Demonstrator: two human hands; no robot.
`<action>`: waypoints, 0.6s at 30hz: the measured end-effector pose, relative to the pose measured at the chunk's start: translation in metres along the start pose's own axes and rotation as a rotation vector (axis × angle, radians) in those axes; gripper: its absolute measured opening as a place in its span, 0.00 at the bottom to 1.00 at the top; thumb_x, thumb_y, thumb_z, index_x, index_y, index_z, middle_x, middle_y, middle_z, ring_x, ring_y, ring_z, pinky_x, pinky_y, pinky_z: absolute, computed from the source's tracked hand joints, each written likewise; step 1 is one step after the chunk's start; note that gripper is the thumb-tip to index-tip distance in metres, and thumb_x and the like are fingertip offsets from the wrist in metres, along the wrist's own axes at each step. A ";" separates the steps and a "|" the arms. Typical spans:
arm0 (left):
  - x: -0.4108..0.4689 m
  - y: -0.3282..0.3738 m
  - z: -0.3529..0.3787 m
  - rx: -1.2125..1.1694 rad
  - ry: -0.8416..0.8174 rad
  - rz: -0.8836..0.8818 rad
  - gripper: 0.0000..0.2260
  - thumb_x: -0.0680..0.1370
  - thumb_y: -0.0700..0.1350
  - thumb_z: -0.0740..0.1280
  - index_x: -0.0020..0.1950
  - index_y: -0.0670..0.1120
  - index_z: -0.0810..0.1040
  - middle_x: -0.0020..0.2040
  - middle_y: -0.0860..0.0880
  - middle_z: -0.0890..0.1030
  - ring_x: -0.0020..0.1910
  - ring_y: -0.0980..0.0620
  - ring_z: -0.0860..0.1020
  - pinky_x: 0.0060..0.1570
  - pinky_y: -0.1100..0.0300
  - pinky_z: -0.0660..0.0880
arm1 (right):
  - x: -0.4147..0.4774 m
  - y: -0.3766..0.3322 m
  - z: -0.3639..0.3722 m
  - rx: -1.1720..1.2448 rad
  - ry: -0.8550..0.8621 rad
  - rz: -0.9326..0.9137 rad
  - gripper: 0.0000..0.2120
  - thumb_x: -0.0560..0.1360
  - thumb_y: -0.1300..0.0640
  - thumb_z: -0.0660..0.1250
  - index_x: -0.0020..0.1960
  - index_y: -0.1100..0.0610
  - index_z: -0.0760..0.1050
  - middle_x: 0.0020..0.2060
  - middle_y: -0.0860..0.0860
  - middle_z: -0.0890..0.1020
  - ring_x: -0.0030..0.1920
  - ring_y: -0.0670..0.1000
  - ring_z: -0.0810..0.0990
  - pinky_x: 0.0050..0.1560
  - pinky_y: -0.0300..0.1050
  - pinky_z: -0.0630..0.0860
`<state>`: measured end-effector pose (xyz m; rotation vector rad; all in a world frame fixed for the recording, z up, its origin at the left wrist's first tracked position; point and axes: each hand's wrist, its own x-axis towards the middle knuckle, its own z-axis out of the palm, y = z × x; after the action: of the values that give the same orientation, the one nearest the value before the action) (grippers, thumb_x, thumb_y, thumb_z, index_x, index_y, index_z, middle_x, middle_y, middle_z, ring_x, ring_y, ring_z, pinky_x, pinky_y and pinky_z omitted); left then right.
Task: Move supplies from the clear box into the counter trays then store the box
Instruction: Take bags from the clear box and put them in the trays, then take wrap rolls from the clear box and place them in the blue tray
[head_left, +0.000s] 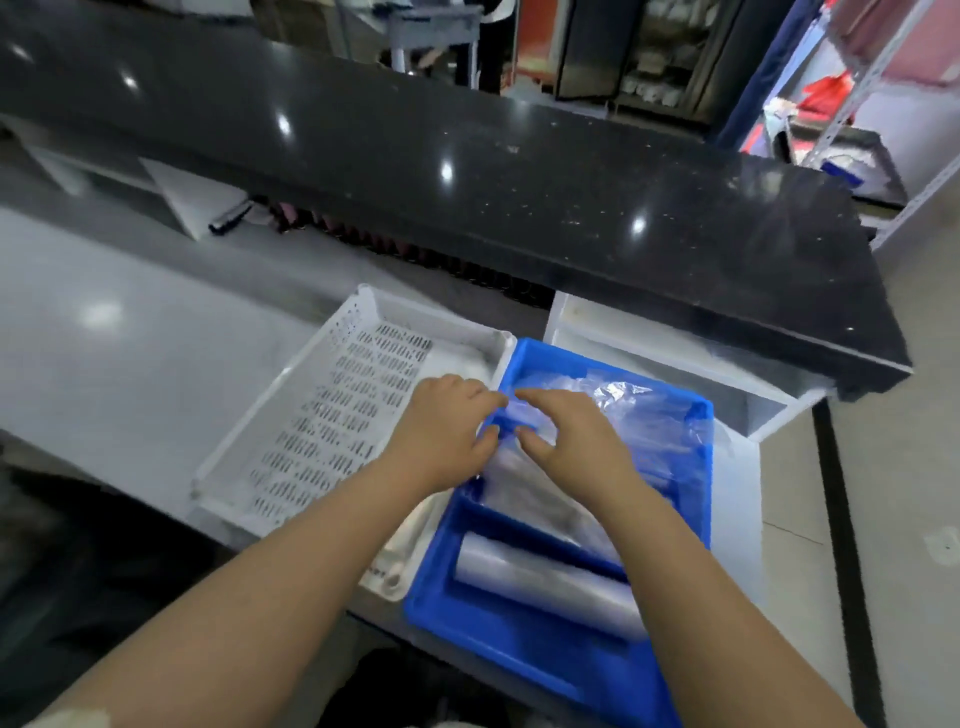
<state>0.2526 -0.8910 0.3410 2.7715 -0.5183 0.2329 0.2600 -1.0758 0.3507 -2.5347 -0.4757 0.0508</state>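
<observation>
A blue tray (524, 649) sits at the counter's near edge, divided into compartments. Its far compartment holds a crumpled clear plastic bag bundle (631, 410); its near compartment holds a roll of clear film (545, 577). My left hand (447, 431) and my right hand (566, 431) meet over the tray's far left corner, fingers pinching the edge of the plastic bundle. A white perforated tray (322, 415) lies to the left of the blue one. A clear box (737, 467) shows at the right, behind the blue tray.
A raised black stone ledge (467, 171) runs across behind the trays. The grey counter (104, 353) stretches to the left. A white open bin (649, 353) stands under the ledge at right. Tiled floor and metal shelving (883, 67) lie to the right.
</observation>
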 end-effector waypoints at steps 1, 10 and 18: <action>-0.008 -0.017 -0.011 0.035 0.006 -0.061 0.17 0.73 0.47 0.67 0.60 0.48 0.79 0.53 0.48 0.81 0.54 0.43 0.76 0.55 0.50 0.69 | 0.013 -0.016 0.006 0.004 -0.004 -0.048 0.20 0.75 0.53 0.68 0.66 0.51 0.73 0.60 0.50 0.80 0.62 0.56 0.73 0.63 0.49 0.68; -0.177 -0.203 -0.112 0.207 0.160 -0.610 0.18 0.74 0.49 0.64 0.64 0.52 0.75 0.60 0.51 0.78 0.61 0.46 0.72 0.59 0.49 0.65 | 0.094 -0.240 0.134 -0.118 -0.153 -0.579 0.20 0.76 0.47 0.66 0.67 0.48 0.71 0.62 0.49 0.78 0.63 0.54 0.71 0.61 0.50 0.70; -0.411 -0.366 -0.184 0.270 0.219 -1.049 0.18 0.71 0.50 0.64 0.61 0.53 0.77 0.58 0.51 0.79 0.57 0.45 0.73 0.53 0.51 0.68 | 0.103 -0.476 0.313 -0.104 -0.343 -0.882 0.16 0.75 0.51 0.66 0.61 0.52 0.75 0.55 0.54 0.81 0.57 0.60 0.74 0.54 0.55 0.74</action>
<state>-0.0072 -0.3727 0.3262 2.7880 1.0690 0.3482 0.1602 -0.5061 0.3452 -2.1918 -1.7112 0.1298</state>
